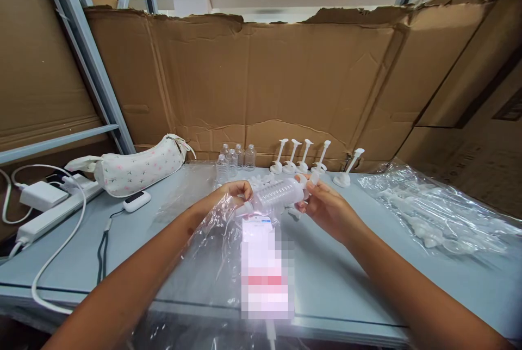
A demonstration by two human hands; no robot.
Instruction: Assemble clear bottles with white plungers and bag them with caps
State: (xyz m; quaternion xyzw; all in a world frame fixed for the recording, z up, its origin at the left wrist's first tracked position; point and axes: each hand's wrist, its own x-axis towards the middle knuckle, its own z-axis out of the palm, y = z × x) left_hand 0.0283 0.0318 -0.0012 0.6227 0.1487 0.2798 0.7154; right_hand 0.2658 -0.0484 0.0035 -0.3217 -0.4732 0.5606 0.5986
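Both hands pinch clear bottle (277,195): left hand (234,191) at cap end, right hand (326,206) at base. Prob. light, thin, slick plastic; hold ends, don't squeeze.

Five white plastic plungers with round bases (304,157) stand in a row along the back of the pale grey bench (346,290). Four small clear plastic bottles (232,161) stand grouped beside them. One ribbed clear plastic syringe barrel (277,195) is held over the bench. One white floral fabric pouch (138,168), one white power strip (49,218) and one white charger block (41,195) lie at the left.
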